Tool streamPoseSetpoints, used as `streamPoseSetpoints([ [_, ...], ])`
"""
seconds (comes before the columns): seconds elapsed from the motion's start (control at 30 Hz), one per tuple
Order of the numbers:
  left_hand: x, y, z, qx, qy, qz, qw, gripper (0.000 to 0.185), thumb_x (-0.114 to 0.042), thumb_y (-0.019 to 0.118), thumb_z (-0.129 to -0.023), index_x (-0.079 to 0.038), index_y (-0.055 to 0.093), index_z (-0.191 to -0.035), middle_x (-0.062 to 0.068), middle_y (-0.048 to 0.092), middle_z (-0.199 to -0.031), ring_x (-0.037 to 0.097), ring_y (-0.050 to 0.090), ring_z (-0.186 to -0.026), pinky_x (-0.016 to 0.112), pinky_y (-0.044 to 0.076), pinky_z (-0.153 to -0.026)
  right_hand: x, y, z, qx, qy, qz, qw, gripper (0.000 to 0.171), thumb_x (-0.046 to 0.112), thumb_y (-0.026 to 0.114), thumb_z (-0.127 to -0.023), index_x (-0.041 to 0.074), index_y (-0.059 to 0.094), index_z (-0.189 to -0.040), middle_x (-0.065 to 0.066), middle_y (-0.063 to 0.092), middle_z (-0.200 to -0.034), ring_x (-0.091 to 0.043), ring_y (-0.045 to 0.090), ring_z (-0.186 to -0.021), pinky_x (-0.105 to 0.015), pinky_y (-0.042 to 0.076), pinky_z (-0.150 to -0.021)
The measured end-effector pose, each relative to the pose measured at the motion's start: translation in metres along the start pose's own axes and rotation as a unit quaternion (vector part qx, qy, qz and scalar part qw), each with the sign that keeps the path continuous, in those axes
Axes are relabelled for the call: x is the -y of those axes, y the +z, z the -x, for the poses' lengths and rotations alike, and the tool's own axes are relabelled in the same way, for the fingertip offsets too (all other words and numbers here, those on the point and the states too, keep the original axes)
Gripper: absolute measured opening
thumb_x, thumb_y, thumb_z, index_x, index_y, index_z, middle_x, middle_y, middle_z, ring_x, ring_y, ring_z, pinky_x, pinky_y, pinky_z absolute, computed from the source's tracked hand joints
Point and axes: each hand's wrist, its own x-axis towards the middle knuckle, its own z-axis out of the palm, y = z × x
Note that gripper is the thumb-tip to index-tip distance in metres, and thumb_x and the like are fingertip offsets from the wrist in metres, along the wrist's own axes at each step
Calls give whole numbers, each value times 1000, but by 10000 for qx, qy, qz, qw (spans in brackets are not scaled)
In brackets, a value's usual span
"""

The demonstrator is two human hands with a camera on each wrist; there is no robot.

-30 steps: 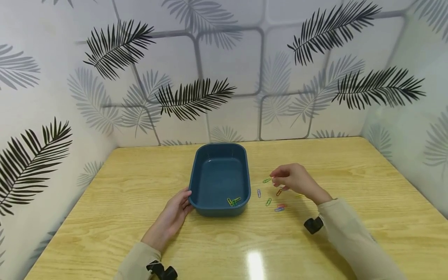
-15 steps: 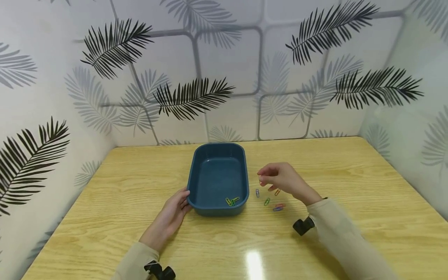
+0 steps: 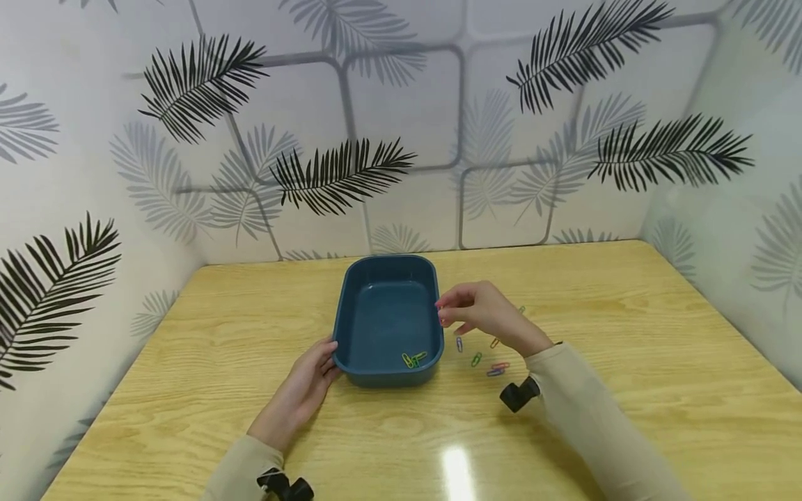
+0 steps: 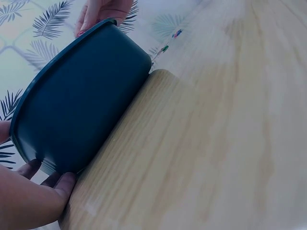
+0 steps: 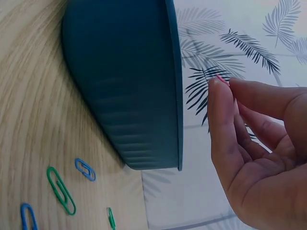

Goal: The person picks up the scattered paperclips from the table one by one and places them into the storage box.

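Note:
A dark blue tub stands on the wooden table; a yellow clip and a green paper clip lie inside it. My left hand holds the tub's near left corner, thumb at the rim and fingers against the wall of the tub. My right hand hovers at the tub's right rim and pinches a pink paper clip between thumb and fingertip, beside the tub. Loose clips lie just right of the tub: blue, green, orange.
More clips lie on the table near my right wrist, a pink and blue pair and a green one. Leaf-patterned walls close in the table at the back and on both sides.
My right hand has moved left from above the loose clips to the tub's right rim, with a clip pinched in it. My left hand has stayed on the tub.

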Motion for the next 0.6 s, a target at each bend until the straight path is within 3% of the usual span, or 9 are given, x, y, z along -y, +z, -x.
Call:
streamPoseSetpoints([
  [0.2,-2,-1,0,-15,20,-24,10000,50,-13,43,-100,7,33,-144,7,56,-121,16,51,-108,28,41,-94,-2,2,-5,191,46,-317,9993,26,7,65,-92,-10,63,-112,-8,68,-91,-26,66,-86,-39,57,-71],
  [0.33,-3,-1,-1,41,29,-28,10000,50,-14,44,-100,7,33,-144,7,56,-123,17,51,-110,29,39,-97,-3,3,-5,275,78,-552,9981,25,7,65,-92,-10,63,-111,-9,68,-91,-24,66,-86,-44,56,-74],
  [0.6,-1,-3,-1,58,30,-39,10000,52,-15,45,-99,7,32,-145,15,48,-134,18,49,-114,29,39,-98,-3,14,-5,223,167,-527,9982,16,8,64,-92,-3,66,-104,-8,68,-88,-36,65,-91,-52,54,-77],
])
